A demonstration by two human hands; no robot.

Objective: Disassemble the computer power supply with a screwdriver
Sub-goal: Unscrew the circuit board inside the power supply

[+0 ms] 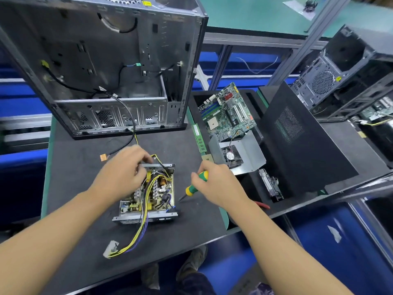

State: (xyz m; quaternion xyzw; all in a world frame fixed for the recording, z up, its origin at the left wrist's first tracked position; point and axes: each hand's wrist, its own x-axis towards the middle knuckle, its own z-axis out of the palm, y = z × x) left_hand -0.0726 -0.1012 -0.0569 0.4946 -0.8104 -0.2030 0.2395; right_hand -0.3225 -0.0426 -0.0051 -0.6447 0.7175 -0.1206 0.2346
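Observation:
The power supply [158, 201] lies open on the dark mat, its circuit board and yellow and purple wires exposed; a wire bundle runs out the front to a white connector [111, 249]. My left hand [125, 171] is over its far left corner with curled fingers on the inner parts; what the fingertips pinch is hidden. My right hand [214, 184] grips a green and yellow screwdriver [194, 183] to the right of the unit, tip pointing down-left toward the mat.
An empty computer case [110, 67] stands upright behind the unit, a black cable trailing from it. To the right lie a RAM stick [198, 137], a motherboard [228, 111], a metal cover with fan [236, 153], a black side panel [297, 145] and red-handled pliers [262, 205]. More cases stand far right.

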